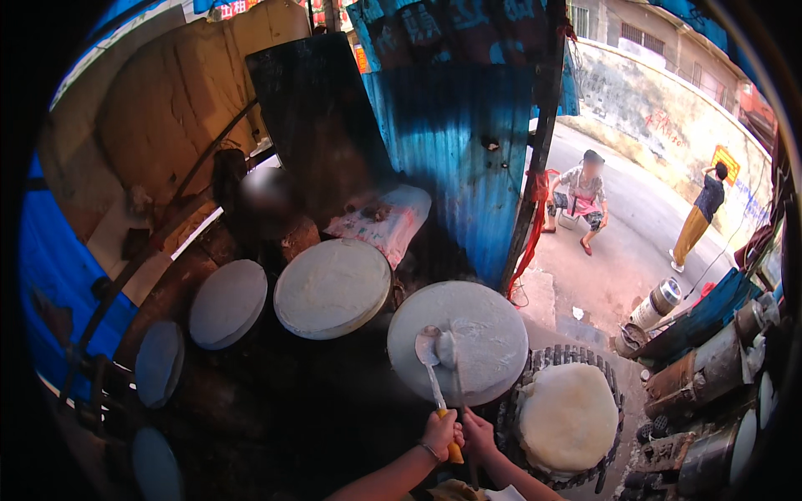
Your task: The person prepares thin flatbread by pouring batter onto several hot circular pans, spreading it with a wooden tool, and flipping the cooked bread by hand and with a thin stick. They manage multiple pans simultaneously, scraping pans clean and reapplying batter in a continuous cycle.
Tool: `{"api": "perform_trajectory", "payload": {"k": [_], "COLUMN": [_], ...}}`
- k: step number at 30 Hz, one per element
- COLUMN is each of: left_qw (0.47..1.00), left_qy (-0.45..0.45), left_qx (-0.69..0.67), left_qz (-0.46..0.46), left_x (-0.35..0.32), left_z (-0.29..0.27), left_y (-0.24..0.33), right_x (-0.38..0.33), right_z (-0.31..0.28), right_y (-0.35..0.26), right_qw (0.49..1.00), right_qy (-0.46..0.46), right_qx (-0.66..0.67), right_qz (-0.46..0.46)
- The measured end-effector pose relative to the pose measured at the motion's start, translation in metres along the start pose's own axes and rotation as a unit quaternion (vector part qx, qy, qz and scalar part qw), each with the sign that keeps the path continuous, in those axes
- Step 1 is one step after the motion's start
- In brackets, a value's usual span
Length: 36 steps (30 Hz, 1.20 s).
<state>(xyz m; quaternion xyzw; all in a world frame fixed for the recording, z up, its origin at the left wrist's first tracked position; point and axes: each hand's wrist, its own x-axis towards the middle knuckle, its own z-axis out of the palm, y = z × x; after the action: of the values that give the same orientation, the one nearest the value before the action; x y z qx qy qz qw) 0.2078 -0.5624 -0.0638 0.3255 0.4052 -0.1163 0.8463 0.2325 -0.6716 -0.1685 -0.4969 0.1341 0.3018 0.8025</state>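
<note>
Blue sheeting (pixel 455 159) stands beyond a pale disc (pixel 489 326). Left hand (pixel 440 435) grips 1 yellow-handled ladle (pixel 434 380); right hand (pixel 479 435), 1 dark-handled utensil (pixel 448 350).

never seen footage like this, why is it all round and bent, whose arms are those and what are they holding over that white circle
There is no machine here: the arms belong to a person wearing a camera on their head. It looks down through a fisheye lens, so straight edges bend and the corners go dark. The left hand grips a yellow-handled ladle; the right hand holds a second tool with a thin dark handle. Both tool heads are close together over a large round pale disc. More pale discs curve away to the left. A pale, roundish slab or stack lies on a dark ridged rack to the right.
</note>
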Motion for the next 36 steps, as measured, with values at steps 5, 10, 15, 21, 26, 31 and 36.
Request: {"api": "perform_trajectory", "payload": {"k": [5,10,15,21,26,31,36], "left_qw": [0.797,0.904,0.803,0.841,0.871,0.883,0.86], "left_qy": [-0.346,-0.289,-0.355,-0.281,-0.203,-0.171,-0.203], "left_qx": [-0.441,-0.313,-0.466,-0.457,-0.444,-0.436,-0.464], "left_qz": [-0.224,-0.026,-0.114,-0.071,-0.053,-0.029,-0.062], "left_x": [-0.034,-0.038,-0.038,-0.057,-0.095,-0.122,-0.117], "left_z": [-0.038,-0.04,-0.03,-0.081,-0.122,-0.168,-0.186], "left_y": [0.055,0.042,0.071,0.059,0.033,-0.006,0.006], "right_x": [-0.033,-0.043,-0.016,0.049,0.085,0.031,-0.047], "right_z": [0.043,0.057,0.045,-0.049,-0.069,-0.067,-0.028], "right_y": [-0.049,-0.066,-0.095,-0.099,-0.153,-0.064,0.03], "right_qw": [0.99,0.965,0.836,0.679,0.71,0.89,0.917], "right_qy": [-0.09,-0.051,0.074,0.069,0.2,0.233,0.054], "right_qx": [0.07,-0.128,-0.395,-0.645,-0.624,-0.319,-0.344], "right_qz": [0.083,-0.223,-0.374,-0.345,-0.257,-0.228,-0.192]}}
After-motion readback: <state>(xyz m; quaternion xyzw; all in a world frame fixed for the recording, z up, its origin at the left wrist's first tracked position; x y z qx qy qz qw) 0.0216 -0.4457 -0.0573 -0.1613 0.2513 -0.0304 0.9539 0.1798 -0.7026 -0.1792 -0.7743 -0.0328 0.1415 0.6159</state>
